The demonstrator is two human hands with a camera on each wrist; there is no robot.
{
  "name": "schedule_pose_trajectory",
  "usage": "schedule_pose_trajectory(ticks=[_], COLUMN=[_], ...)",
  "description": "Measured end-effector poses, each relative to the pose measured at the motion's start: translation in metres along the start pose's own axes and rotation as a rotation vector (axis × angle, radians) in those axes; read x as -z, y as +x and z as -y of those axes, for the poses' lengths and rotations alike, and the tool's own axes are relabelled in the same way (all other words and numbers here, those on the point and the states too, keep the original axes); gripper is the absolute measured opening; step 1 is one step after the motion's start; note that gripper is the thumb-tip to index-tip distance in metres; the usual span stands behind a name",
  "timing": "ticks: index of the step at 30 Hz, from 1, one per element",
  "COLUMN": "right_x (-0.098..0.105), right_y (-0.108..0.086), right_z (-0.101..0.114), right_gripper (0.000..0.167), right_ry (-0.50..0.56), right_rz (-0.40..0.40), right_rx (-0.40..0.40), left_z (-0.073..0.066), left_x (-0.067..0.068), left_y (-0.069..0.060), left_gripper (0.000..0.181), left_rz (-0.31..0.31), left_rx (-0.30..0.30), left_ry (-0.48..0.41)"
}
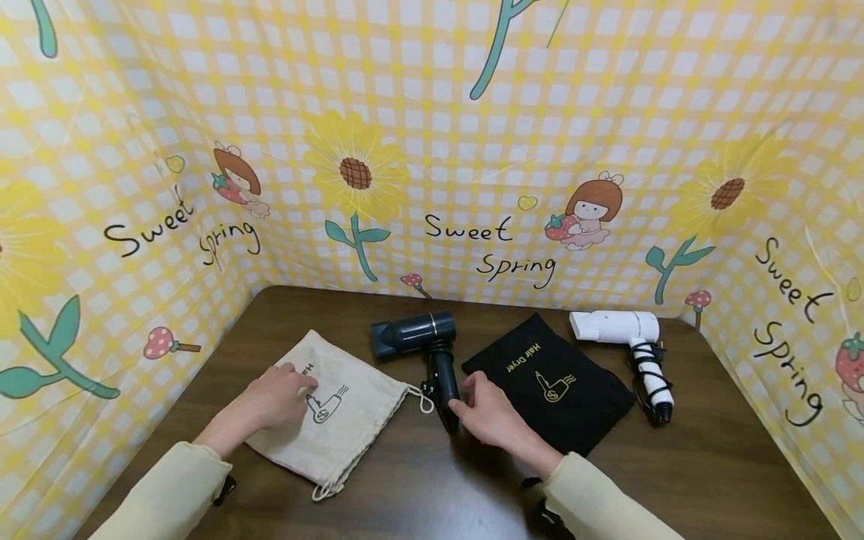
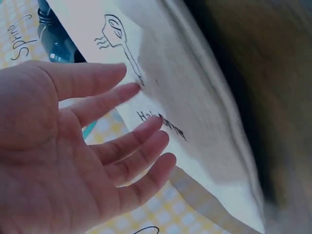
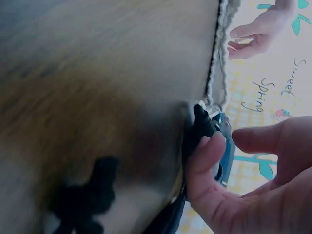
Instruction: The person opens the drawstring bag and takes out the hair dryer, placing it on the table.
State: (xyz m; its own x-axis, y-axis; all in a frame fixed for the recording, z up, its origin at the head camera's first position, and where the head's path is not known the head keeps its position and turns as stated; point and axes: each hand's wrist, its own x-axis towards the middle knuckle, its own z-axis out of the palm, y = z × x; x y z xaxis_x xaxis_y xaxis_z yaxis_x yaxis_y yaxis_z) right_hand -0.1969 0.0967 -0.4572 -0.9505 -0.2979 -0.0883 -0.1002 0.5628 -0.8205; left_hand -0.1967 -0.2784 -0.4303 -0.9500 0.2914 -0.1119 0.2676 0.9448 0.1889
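A beige drawstring pouch [image 1: 367, 373] printed with a hair dryer picture lies flat on the left side of the table. My left hand [image 1: 273, 401] hovers over it or lightly touches it, its fingers loosely spread in the left wrist view and nothing in its grasp. At the middle lies a dark blue hair dryer [image 1: 413, 335], nozzle to the left, its cord wound about the handle. My right hand [image 1: 489, 412] is at that handle's right side, thumb and fingers apart in the right wrist view; whether it touches the handle I cannot tell.
A black pouch [image 1: 594, 394] lettered "Hair Dryer" lies right of the dark dryer, partly behind my right hand. Farther right is a white hair dryer [image 1: 616, 327] with a black cord round its handle. Patterned cloth [image 1: 472, 150] walls the brown table [image 1: 715, 450] at back and sides.
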Motion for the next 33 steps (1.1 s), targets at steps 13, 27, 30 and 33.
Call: schedule_pose_trajectory(ticks=[13,27,30,33], right_x=[0.042,0.109,0.126,0.142], right_y=[-0.005,-0.001,0.003,0.009], right_z=[-0.002,0.011,0.018,0.025], right_gripper=[0.019,0.054,0.062,0.068], right_ry=[0.203,-0.223,-0.430,-0.619], right_rz=[-0.028,-0.147,-0.199,-0.265], right_rx=[0.063,0.192,0.227,0.241], left_z=[-0.044,-0.090,-0.095,-0.099], left_x=[0.024,0.060,0.068,0.076], left_y=[0.025,0.058,0.061,0.064], left_gripper=[0.032,0.043,0.048,0.054], left_rz=[-0.093,-0.310,-0.390,-0.434], left_rx=[-0.077,-0.145,-0.141,-0.110], left_ry=[-0.153,-0.148,-0.075,0.031])
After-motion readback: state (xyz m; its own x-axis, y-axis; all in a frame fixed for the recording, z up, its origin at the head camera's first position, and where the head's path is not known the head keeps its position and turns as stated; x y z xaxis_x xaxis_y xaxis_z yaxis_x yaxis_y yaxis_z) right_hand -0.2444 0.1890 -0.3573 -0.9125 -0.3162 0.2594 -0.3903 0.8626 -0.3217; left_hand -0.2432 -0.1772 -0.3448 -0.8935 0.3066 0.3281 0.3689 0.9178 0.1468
